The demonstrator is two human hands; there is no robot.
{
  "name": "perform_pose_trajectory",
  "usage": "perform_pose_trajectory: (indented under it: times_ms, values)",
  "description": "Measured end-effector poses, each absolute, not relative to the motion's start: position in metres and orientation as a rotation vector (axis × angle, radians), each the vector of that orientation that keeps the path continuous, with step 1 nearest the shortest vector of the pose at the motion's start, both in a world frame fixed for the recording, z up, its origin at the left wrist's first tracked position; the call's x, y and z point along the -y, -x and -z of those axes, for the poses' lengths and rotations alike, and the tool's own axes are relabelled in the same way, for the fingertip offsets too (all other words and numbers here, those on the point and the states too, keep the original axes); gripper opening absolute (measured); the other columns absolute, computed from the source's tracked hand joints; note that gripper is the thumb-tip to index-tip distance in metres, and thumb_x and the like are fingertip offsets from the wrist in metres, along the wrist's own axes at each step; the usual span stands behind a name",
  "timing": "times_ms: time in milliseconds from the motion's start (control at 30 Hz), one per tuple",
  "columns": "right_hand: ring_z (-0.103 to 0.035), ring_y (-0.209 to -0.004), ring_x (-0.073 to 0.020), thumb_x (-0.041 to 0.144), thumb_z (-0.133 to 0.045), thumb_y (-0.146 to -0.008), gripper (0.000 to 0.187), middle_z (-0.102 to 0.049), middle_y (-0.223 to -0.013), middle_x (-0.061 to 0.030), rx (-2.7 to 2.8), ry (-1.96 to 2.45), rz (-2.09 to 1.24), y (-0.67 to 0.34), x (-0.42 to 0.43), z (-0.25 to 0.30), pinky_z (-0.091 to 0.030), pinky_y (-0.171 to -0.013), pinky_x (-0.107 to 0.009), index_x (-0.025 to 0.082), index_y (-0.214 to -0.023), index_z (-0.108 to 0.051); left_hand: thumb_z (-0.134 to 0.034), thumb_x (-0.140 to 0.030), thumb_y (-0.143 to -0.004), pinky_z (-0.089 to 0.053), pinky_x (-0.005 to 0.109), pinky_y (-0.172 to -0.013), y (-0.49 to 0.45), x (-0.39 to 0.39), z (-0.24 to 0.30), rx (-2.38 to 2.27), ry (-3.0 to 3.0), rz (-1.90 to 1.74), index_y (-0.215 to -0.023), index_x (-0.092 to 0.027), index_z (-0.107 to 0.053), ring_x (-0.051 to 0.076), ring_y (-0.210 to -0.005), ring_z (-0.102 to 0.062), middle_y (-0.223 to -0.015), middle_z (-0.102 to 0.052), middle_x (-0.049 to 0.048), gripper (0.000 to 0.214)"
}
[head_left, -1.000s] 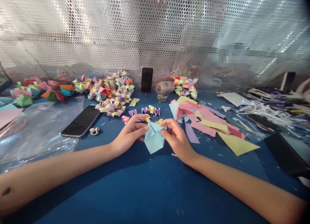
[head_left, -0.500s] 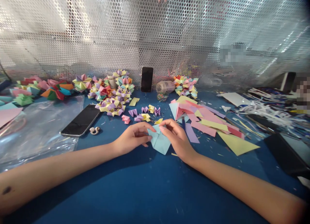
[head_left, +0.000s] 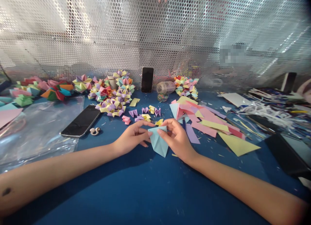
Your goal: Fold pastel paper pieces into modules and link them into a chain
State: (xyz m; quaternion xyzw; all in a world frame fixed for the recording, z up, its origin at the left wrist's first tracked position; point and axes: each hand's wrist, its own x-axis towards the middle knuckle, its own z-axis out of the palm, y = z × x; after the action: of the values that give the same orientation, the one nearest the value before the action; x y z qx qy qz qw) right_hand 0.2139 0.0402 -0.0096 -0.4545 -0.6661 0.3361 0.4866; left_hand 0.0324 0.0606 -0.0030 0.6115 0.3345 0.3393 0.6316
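Note:
A light blue sheet of folded paper (head_left: 159, 145) hangs between my hands just above the blue table, with crease lines across it and a point facing me. My left hand (head_left: 133, 136) pinches its upper left corner between thumb and forefinger. On the other side, my right hand (head_left: 179, 139) grips the upper right edge, its thumb lying on the near face. Just behind the paper sits a small folded yellow piece (head_left: 159, 122). Several purple and yellow folded pieces (head_left: 146, 117) lie a little farther back.
Folded paper clusters (head_left: 113, 105) line the back left. A phone (head_left: 81, 121) lies near earbuds (head_left: 95, 131); another phone (head_left: 147, 79) stands against the perforated metal panel (head_left: 109, 33). Right of my hands are loose coloured paper sheets (head_left: 205, 129), a pen (head_left: 184, 124) and dark flat objects (head_left: 286, 153).
The blue paper has turned between my fingers, and its top edge now lies nearly level. My left thumb has moved up onto its corner; both arms stay in place.

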Motion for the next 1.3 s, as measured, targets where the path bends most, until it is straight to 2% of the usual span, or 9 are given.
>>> perform_pose_trajectory:
  times_ms: [100, 300, 500, 667, 800, 900, 1000, 1167, 1300]
  values:
    - [-0.054, -0.073, -0.0129, 0.029, -0.059, -0.08, 0.017, -0.052, -0.08, 0.0005, 1.614, 1.108, -0.831, -0.2137, -0.0401, 0.0089, -0.043, -0.061, -0.026, 0.021, -0.088, -0.046, -0.059, -0.026, -0.082, -0.054, 0.02, -0.057, -0.031, -0.0609, 0.0043, -0.738, -1.446, -0.777, -0.11, -0.016, -0.054, 0.012, -0.067, -0.063, -0.068, -0.062, -0.0011, 0.031]
    - [-0.054, -0.073, -0.0143, 0.033, -0.059, -0.08, 0.021, -0.054, -0.078, 0.0009, 1.594, 1.142, -0.874, -0.2144, -0.0408, 0.0084, -0.04, -0.062, -0.028, 0.023, -0.094, -0.047, -0.058, -0.022, -0.08, -0.054, 0.021, -0.059, -0.0303, -0.0599, 0.0061, -0.703, -1.539, -0.793, -0.098, -0.015, -0.069, 0.01, -0.066, -0.058, -0.084, -0.064, 0.0031, 0.022]
    - [-0.049, -0.067, -0.0128, 0.035, -0.058, -0.081, 0.021, -0.052, -0.074, 0.0022, 1.609, 1.162, -0.844, -0.2149, -0.0424, 0.0076, -0.036, -0.06, -0.028, 0.023, -0.095, -0.05, -0.061, -0.02, -0.077, -0.053, 0.024, -0.065, -0.0316, -0.058, 0.005, -0.653, -1.592, -0.77, -0.099, -0.017, -0.07, 0.01, -0.069, -0.053, -0.077, -0.058, 0.0012, 0.024]
    - [-0.048, -0.066, -0.0118, 0.035, -0.061, -0.079, 0.022, -0.051, -0.075, 0.0023, 1.551, 1.155, -0.878, -0.2143, -0.0421, 0.0055, -0.036, -0.06, -0.027, 0.023, -0.093, -0.05, -0.061, -0.021, -0.079, -0.051, 0.023, -0.068, -0.0311, -0.0594, 0.0083, -0.662, -1.6, -0.742, -0.102, -0.019, -0.069, 0.009, -0.067, -0.055, -0.078, -0.063, 0.0006, 0.025]
    - [-0.051, -0.074, -0.0131, 0.037, -0.06, -0.079, 0.028, -0.052, -0.081, 0.001, 1.509, 1.129, -0.974, -0.2147, -0.041, 0.0037, -0.039, -0.064, -0.028, 0.023, -0.1, -0.05, -0.061, -0.022, -0.079, -0.052, 0.022, -0.066, -0.0314, -0.0613, 0.0077, -0.735, -1.569, -0.795, -0.101, -0.018, -0.07, 0.009, -0.067, -0.057, -0.088, -0.067, 0.0029, 0.024]
    - [-0.052, -0.076, -0.0129, 0.032, -0.058, -0.08, 0.028, -0.052, -0.081, 0.0012, 1.475, 1.094, -0.997, -0.2154, -0.0408, 0.0034, -0.041, -0.069, -0.028, 0.023, -0.105, -0.05, -0.063, -0.022, -0.077, -0.053, 0.021, -0.064, -0.0317, -0.0618, 0.0049, -0.838, -1.481, -0.877, -0.097, -0.016, -0.071, 0.008, -0.062, -0.056, -0.088, -0.068, 0.0037, 0.022]
    - [-0.051, -0.072, -0.0123, 0.028, -0.058, -0.079, 0.027, -0.052, -0.077, 0.0026, 1.48, 1.086, -0.943, -0.2154, -0.0411, 0.0041, -0.041, -0.067, -0.027, 0.024, -0.104, -0.048, -0.066, -0.022, -0.075, -0.053, 0.02, -0.063, -0.0315, -0.0616, 0.0033, -0.882, -1.421, -0.918, -0.096, -0.015, -0.071, 0.007, -0.06, -0.056, -0.085, -0.069, 0.0036, 0.023]
    - [-0.05, -0.073, -0.013, 0.023, -0.055, -0.079, 0.004, -0.053, -0.08, 0.0008, 1.596, 1.039, -0.912, -0.217, -0.0406, 0.0038, -0.038, -0.065, -0.027, 0.023, -0.083, -0.057, -0.068, -0.021, -0.072, -0.052, 0.017, -0.06, -0.0303, -0.0612, 0.0026, -0.858, -1.399, -0.909, -0.095, -0.016, -0.072, 0.006, -0.059, -0.055, -0.086, -0.068, 0.0031, 0.024]
    - [-0.048, -0.072, -0.0128, 0.009, -0.045, -0.071, 0.025, -0.052, -0.08, 0.0006, 1.668, 0.986, -1.07, -0.221, -0.0402, 0.004, -0.036, -0.064, -0.027, 0.023, -0.083, -0.062, -0.07, -0.022, -0.07, -0.053, 0.017, -0.06, -0.0283, -0.0627, 0.0027, -0.843, -1.295, -0.939, -0.096, -0.016, -0.071, 0.005, -0.058, -0.057, -0.091, -0.068, 0.0036, 0.027]
